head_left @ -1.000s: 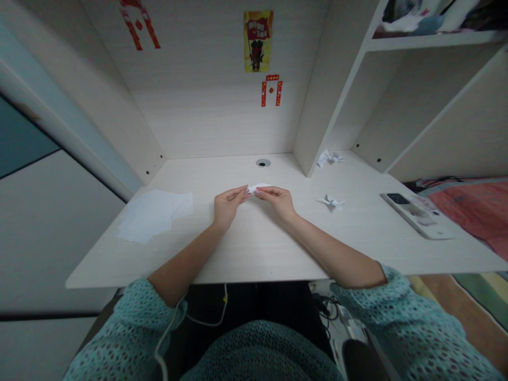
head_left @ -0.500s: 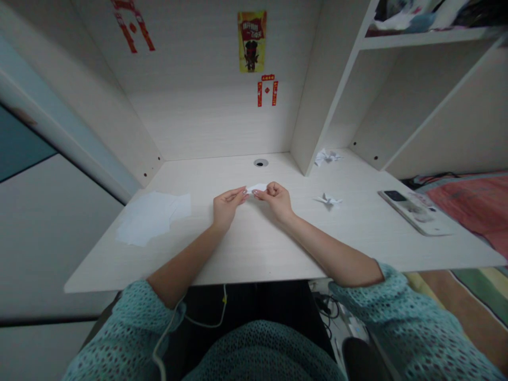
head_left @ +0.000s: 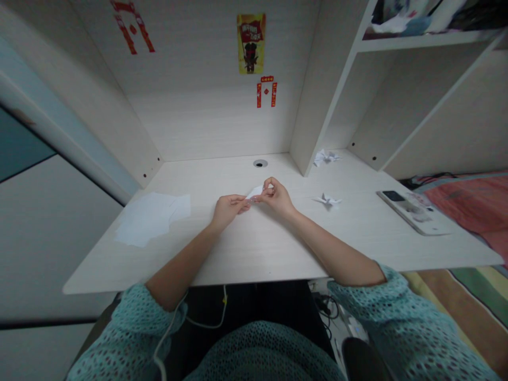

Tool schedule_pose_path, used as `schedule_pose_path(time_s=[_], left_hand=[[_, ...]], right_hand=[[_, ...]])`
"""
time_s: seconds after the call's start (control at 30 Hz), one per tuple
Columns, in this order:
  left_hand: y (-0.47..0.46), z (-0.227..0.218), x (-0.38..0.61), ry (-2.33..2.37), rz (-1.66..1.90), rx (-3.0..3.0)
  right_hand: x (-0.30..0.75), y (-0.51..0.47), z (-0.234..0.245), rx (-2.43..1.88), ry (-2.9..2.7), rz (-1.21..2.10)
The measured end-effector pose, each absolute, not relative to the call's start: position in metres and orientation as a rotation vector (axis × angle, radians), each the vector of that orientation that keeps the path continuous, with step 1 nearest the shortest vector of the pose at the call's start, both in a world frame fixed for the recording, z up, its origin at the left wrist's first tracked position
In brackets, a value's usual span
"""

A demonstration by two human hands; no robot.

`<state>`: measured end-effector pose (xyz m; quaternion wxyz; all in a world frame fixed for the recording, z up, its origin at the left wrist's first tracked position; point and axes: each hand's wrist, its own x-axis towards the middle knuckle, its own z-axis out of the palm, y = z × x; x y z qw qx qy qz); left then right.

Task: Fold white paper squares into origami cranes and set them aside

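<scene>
Between my hands, just above the middle of the desk, is a small folded piece of white paper (head_left: 255,191). My left hand (head_left: 230,209) pinches its lower left end between thumb and fingers. The thumb and index finger of my right hand (head_left: 277,197) grip its right side, with the knuckles raised. My fingers cover part of the paper, so its exact folds cannot be made out. To the right of my right hand lies a white folded paper crane (head_left: 328,200). A spread of white paper sheets (head_left: 154,217) rests at the left.
More folded white paper pieces (head_left: 326,157) sit by the upright shelf panel (head_left: 317,106). A phone-like flat device (head_left: 413,212) lies at the right of the white desk (head_left: 246,254). Red cloth (head_left: 456,206) is beyond it. A pale cable (head_left: 214,324) hangs below the desk edge.
The folded paper has tilted, its right end now higher. My left hand has shifted slightly lower, and my right index finger has lifted and bent over the paper's edge.
</scene>
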<state>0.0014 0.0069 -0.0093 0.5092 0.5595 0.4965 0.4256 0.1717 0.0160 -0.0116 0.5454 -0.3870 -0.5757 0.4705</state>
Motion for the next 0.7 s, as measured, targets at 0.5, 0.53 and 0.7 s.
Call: schedule_pose_path(time_s=[0.5,0.53,0.7], left_hand=[[0.004,-0.012,0.004,1.130,0.982,1.374],[0.004,-0.013,0.004,1.127,0.976,1.384],[0.004,-0.014,0.004,1.101,0.993,1.373]], right_hand=[[0.160,0.009,-0.020,-0.992,-1.315,1.183],[0.160,0.009,-0.020,-1.003,-1.310,1.170],[0.160,0.008,-0.021,-1.040,-1.268,1.155]])
